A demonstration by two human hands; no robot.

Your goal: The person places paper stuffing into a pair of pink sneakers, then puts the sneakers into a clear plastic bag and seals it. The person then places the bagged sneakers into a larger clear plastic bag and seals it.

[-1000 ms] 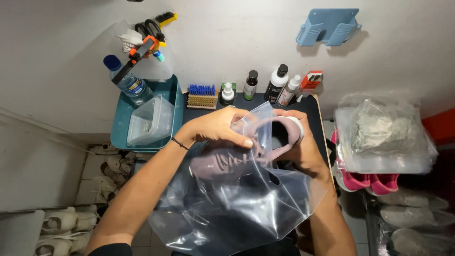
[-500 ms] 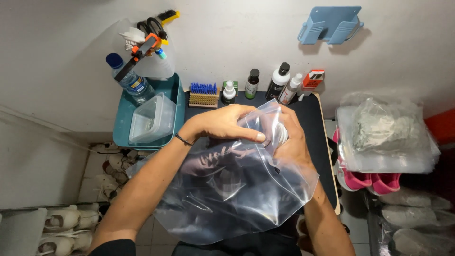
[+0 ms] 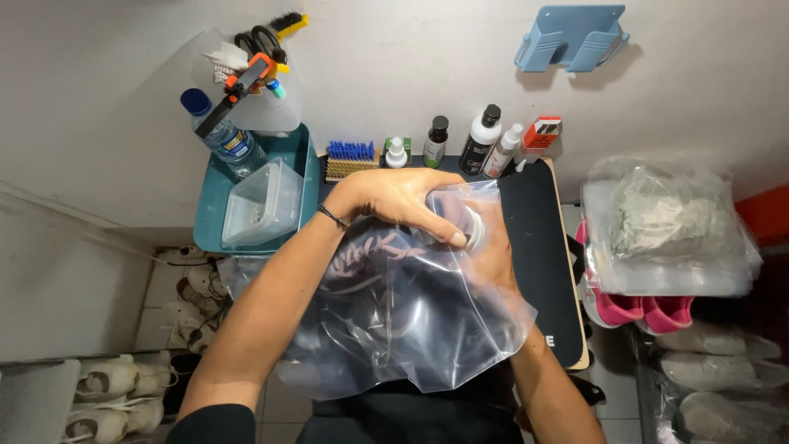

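A large clear plastic bag point(image 3: 427, 337) hangs between my arms over the black mat point(image 3: 538, 238). Inside it lies a mauve shoe point(image 3: 362, 263), dim behind the creased plastic. My left hand point(image 3: 403, 201) lies over the bag's upper edge, its fingers closed on the plastic and pressing on the shoe's pale end point(image 3: 472, 230). My right hand point(image 3: 493, 259) is behind the bag's right side and shows only through the plastic, gripping the bag from below. My left wrist bears a thin dark band.
A teal bin point(image 3: 292, 160) at the back left holds a clear box point(image 3: 263, 201), a water bottle and tools. A blue brush point(image 3: 349, 160) and several bottles point(image 3: 481, 140) line the wall. Bagged items point(image 3: 666, 226) and pink shoes point(image 3: 633, 308) stand on the right, white shoes point(image 3: 107, 386) on the floor.
The shoe has gone from the bag's mouth down inside. My left hand has slid right over the bag's top, and my right hand is now covered by the plastic.
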